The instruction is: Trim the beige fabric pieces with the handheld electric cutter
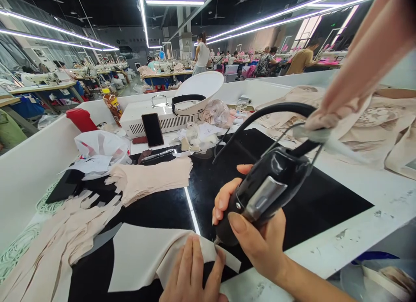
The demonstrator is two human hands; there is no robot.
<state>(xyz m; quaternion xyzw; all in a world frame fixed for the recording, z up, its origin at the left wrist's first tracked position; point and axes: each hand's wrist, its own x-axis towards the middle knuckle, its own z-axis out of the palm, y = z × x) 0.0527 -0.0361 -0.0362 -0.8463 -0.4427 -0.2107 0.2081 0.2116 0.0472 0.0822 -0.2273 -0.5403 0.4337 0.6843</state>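
Observation:
My right hand (256,232) is wrapped around a black handheld tool (264,187) with a silver trigger plate and a thick black hose (276,111) arching up behind it. The tool's tip points down at a pale fabric piece (139,254) on the black work surface (325,202). My left hand (191,274) lies flat with fingers stretched out, pressing that fabric near the tip. A stack of pale pink cut fabric (152,178) lies just beyond, and more cut strips (55,245) spread at the lower left.
A white machine box (136,118) with a phone (152,129) leaning on it stands at the back, beside a white bowl-shaped lamp (201,89), a red object (81,119) and plastic bags (100,146). Beige garments (383,128) pile at the right. People work at distant sewing tables.

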